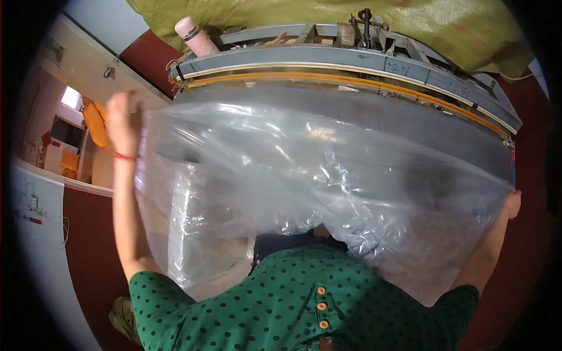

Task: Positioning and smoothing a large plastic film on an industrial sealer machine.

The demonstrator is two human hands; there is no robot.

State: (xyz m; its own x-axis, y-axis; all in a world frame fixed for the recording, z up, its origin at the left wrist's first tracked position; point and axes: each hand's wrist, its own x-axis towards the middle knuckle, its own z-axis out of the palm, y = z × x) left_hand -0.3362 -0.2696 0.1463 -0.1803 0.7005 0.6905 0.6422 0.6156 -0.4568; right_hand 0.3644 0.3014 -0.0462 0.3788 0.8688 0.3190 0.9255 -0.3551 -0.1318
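A large sheet of clear plastic film (257, 158) is stretched wide between my two raised arms and hangs in shiny folds in front of my body. At the left, my left hand (123, 124) is up at the film's far left corner, closed on its edge; motion softens its outline and a red cord circles the wrist. My right hand (513, 205) grips the opposite corner lower at the far right, fingers curled in. Behind and beneath the film lies a grey flat surface (374, 114), seen partly through it.
A blue-grey metal frame (281, 58) with an orange strip (328, 77) along it crosses the far side. A pink bottle (196, 38) stands on its left end, a dark clamp-like fitting (366, 26) farther right. Yellow-green woven sheeting (456, 29) hangs behind. A doorway (70, 128) opens at left.
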